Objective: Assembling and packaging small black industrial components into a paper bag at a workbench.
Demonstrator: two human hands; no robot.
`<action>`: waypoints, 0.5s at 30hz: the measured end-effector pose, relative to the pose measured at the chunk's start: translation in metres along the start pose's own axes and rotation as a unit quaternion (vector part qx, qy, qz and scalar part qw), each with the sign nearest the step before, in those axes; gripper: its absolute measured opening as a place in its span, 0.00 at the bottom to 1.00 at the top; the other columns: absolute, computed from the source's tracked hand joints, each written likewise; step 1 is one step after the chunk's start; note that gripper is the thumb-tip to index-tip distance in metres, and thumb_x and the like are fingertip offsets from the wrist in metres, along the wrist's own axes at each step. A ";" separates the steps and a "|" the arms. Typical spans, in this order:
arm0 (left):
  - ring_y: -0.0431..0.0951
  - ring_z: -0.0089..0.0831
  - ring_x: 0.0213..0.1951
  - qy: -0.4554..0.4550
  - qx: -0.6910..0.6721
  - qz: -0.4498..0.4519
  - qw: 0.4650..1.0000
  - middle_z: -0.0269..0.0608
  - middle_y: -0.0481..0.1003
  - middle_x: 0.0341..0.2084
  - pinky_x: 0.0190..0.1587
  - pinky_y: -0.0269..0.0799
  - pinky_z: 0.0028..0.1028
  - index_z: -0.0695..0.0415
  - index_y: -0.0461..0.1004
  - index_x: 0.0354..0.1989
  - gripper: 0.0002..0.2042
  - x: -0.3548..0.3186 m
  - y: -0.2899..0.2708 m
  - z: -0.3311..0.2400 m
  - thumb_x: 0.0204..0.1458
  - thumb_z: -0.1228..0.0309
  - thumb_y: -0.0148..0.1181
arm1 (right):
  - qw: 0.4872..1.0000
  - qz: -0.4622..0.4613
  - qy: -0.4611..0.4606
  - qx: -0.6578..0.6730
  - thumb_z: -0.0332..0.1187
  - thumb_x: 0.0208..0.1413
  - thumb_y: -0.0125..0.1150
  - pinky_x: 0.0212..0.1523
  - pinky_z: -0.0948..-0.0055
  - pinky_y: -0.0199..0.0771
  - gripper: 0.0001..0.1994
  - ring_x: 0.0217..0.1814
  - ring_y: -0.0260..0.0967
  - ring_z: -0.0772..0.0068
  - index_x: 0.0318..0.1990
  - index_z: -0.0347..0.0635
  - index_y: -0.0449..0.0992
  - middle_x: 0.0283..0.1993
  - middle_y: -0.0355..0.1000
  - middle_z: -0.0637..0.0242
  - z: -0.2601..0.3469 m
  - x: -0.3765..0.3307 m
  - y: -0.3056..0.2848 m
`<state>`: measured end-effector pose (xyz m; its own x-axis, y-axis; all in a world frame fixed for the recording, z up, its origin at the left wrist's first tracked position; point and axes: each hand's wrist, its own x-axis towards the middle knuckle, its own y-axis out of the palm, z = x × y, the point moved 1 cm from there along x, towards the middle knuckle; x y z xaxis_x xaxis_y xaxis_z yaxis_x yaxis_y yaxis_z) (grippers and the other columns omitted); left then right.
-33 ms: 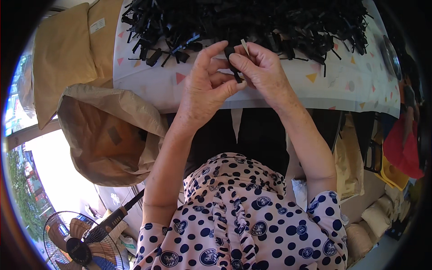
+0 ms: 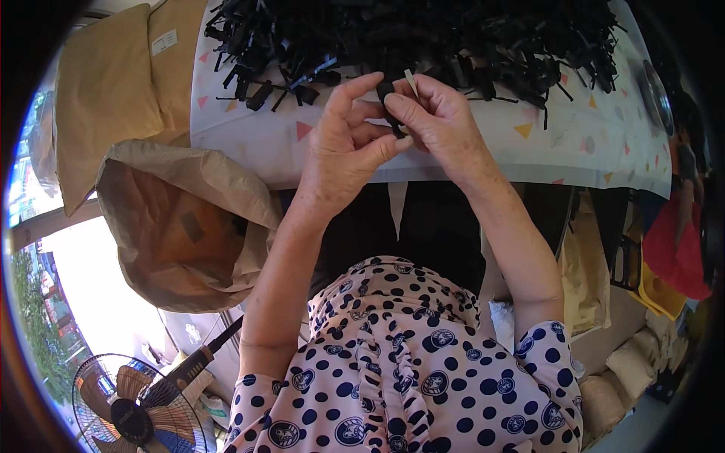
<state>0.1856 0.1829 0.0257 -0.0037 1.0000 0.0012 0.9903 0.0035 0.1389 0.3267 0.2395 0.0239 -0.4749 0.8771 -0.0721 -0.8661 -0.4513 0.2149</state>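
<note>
Both hands meet at the near edge of a black heap. Between them is a small, dark, elongated piece (image 2: 386, 92), probably one of the same black parts. My left hand (image 2: 332, 151) curls round its left side, with the thumb at its lower end. My right hand (image 2: 449, 128) presses its thumb on the piece from the right. A thin, pale, flat strip, like a small blade (image 2: 411, 81), sticks up from the right fingers; its lower end is hidden. Beyond lies the tangled heap of black parts with thin tails (image 2: 423, 38).
The heap rests on a white tablecloth with coloured triangles (image 2: 249, 147). To the left an open brown paper sack (image 2: 189, 162) stands beside the table, near full brown sacks (image 2: 106, 90). A fan (image 2: 132, 419) is at lower left. A red cloth (image 2: 676, 253) hangs at right.
My right hand has shifted very slightly, and the pale strip tilts a little differently. Both hands keep their hold on the black piece.
</note>
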 end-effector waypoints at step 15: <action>0.75 0.18 0.29 -0.026 -0.041 -0.118 0.992 0.32 0.73 0.31 0.30 0.69 0.16 0.55 0.74 0.51 0.17 -0.030 -0.018 -0.004 0.51 0.79 0.61 | 0.993 0.044 -0.047 -0.096 0.43 0.66 0.46 0.21 0.86 0.49 0.20 0.21 0.51 0.89 0.57 0.39 0.65 0.21 0.57 0.80 -0.008 -0.023 0.033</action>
<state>0.1672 0.1526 0.0275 -0.2250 0.9701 -0.0910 0.9478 0.2396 0.2103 0.3076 0.2035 0.0253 -0.5404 0.8408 0.0324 -0.8405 -0.5412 0.0263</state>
